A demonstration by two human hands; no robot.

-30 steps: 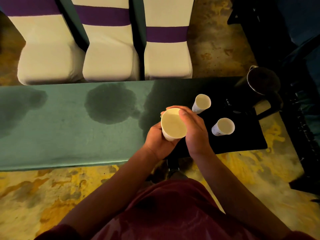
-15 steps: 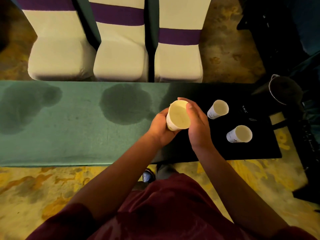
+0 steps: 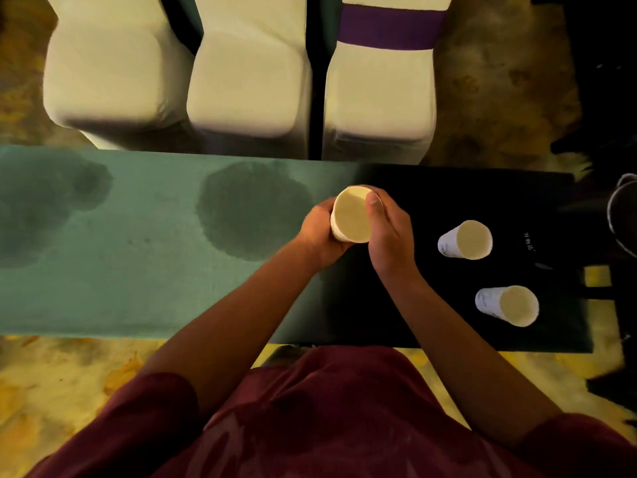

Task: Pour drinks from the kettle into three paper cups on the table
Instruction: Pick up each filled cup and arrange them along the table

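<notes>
We note the held paper cup [image 3: 352, 215] sits upright, mouth facing up, between both hands above the counter [image 3: 138, 270], at the boundary where the green cloth meets the black mat [image 3: 431, 305]. The left hand [image 3: 319, 232] wraps its left wall; the right hand [image 3: 389, 232] closes on its right wall, thumb on the rim. Both hands are clasped on this one cup. Whether its base touches the counter we cannot tell.

Outward to the right: two more cups, the far cup [image 3: 465, 240] and the near cup [image 3: 506, 305], stand on the mat, apart from each other and from the hands. All three look empty as far as we can judge.

Key relation: the kettle [image 3: 622, 215] lies at the far right edge, only partly in frame, beyond both standing cups. The right hand is the nearer one to it. We judge the held cup must be set down by the others before that hand can reach rightward for the kettle.
</notes>
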